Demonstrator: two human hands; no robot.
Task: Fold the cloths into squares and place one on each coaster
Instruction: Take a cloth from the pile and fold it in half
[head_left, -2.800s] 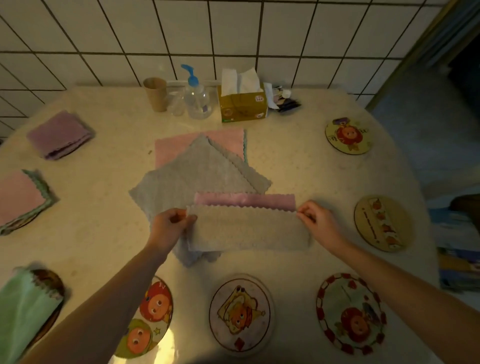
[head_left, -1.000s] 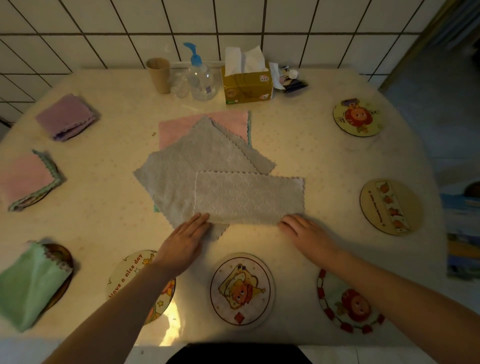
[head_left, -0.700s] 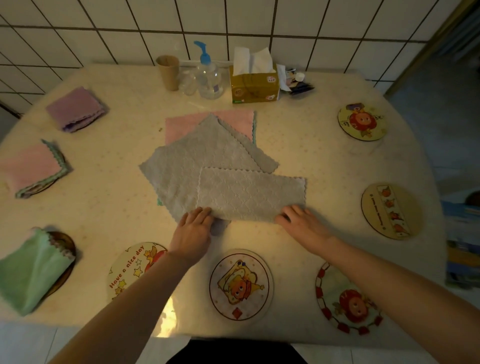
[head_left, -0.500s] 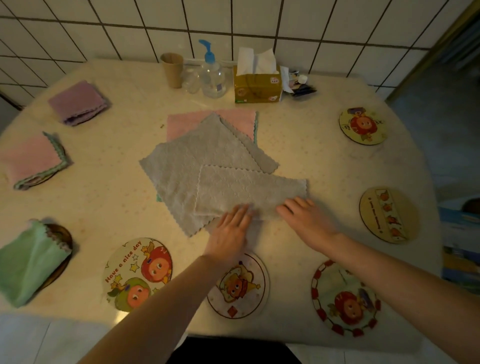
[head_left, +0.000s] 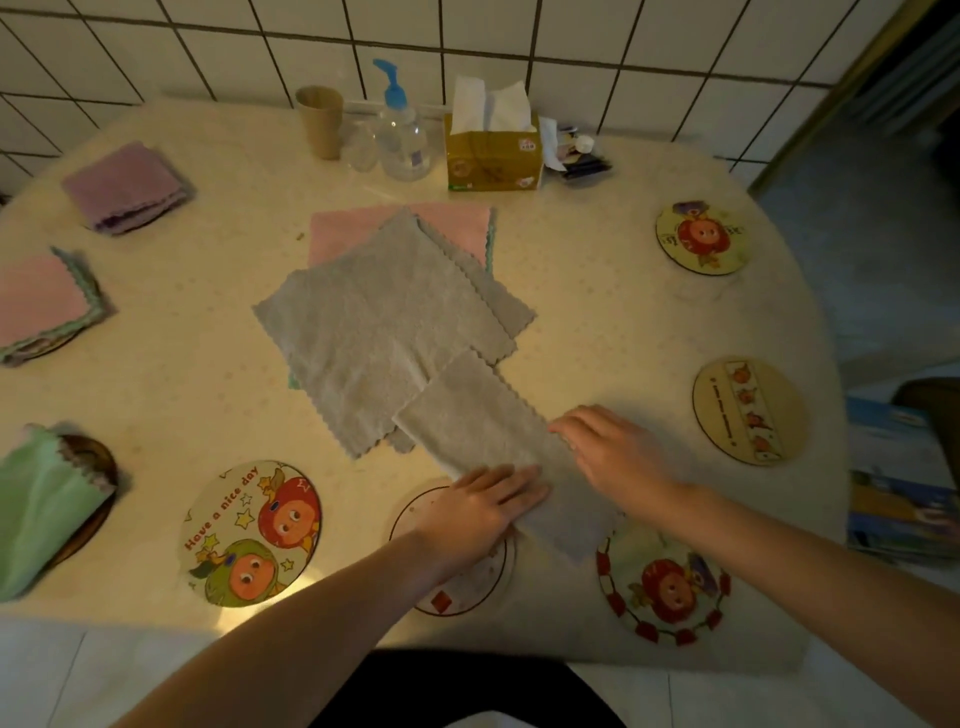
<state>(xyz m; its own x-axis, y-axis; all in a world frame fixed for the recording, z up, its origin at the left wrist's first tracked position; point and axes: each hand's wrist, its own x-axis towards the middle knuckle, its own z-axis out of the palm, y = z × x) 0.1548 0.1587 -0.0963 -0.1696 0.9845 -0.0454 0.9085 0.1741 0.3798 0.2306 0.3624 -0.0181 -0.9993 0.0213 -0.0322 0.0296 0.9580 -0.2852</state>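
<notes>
Grey folded cloth (head_left: 488, 421), both hands' grip released, left hand (head_left: 478, 506), right hand (head_left: 618, 454) flat on it, coaster (head_left: 252, 532) reads "Have a nice day"

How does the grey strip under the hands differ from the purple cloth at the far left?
The grey strip is a long rectangle, folded only partway; the purple cloth is already a compact square. The strip lies near the front edge, overlapping two coasters, with the left hand and right hand flat on it; the purple cloth sits untouched. Both have zigzag edges.
</notes>
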